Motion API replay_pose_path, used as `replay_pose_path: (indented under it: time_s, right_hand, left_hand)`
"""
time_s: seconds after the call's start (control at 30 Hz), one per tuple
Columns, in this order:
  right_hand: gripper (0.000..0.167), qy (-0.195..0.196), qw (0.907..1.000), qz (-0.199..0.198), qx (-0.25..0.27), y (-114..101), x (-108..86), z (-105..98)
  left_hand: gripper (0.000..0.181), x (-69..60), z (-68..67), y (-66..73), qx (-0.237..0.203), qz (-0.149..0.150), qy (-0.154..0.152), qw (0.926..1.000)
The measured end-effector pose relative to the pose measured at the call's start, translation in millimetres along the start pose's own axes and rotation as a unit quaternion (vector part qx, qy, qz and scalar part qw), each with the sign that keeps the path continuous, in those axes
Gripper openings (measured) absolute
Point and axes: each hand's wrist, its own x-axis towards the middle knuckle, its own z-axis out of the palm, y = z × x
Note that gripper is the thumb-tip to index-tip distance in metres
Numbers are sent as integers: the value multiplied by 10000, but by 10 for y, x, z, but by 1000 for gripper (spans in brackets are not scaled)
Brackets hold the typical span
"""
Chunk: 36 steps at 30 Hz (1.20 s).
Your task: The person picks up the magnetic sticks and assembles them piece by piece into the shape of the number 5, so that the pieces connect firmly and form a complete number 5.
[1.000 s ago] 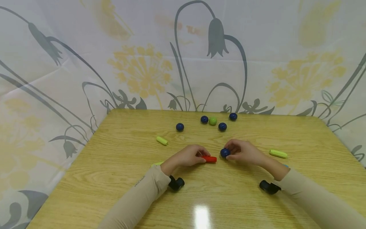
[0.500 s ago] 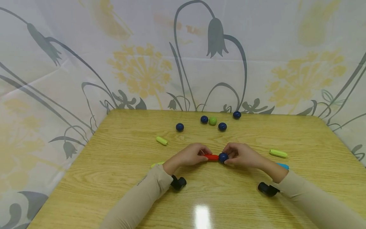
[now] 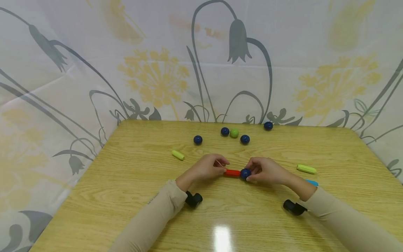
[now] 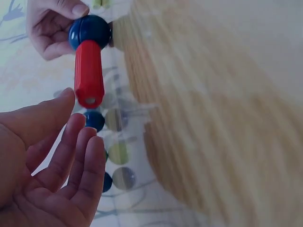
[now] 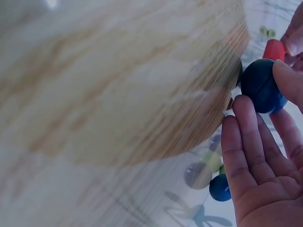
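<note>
A red ribbed stick (image 3: 232,173) lies end-on against a dark blue ball (image 3: 245,174) near the middle of the table, and the two look joined. My right hand (image 3: 267,170) pinches that ball between thumb and fingers from the right side. At the stick's other end is my left hand (image 3: 206,167), its fingers loosely spread and holding nothing. In the left wrist view a small gap shows between the left fingertips (image 4: 87,132) and the red stick (image 4: 89,75). From the right wrist view, the thumb presses the blue ball (image 5: 262,87), which partly hides the stick.
Toward the back stand several loose blue balls (image 3: 245,139) and one green ball (image 3: 234,133). Yellow-green sticks lie at left (image 3: 178,155) and right (image 3: 306,169). A blue stick (image 3: 311,182) is partly behind the right forearm. A patterned cloth (image 3: 201,70) hangs behind the table (image 3: 252,224).
The blue ball met the red stick's end. My left hand then let go of the stick and drew back slightly left. The rearmost blue ball rolled to the right.
</note>
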Motion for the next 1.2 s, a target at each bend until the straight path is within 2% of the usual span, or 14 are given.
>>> replay_pose_path:
  time_s: [0.33, 0.43, 0.67, 0.93, 1.2]
  right_hand:
    - [24, -26, 10000, -35, 50, -2, -14, -12]
    - [24, -35, 10000, -37, 65, -5, -16, -9]
    - [25, -41, 10000, -13, 61, 0, -10, -7]
    - [24, -49, 10000, -27, 78, -6, 2, -6]
    - [24, -63, 10000, -15, 42, 8, -6, -6]
  left_hand:
    - [26, -6, -166, -111, -444, -40, 669, 9968]
    - [27, -6, -211, -130, -556, -30, 925, 9941]
    - [29, 16, -326, -161, -629, -233, 1459, 9870]
    - [28, 91, -409, -251, -768, -453, 2179, 9719]
    - [30, 158, -458, -328, -860, -721, 2606, 9589]
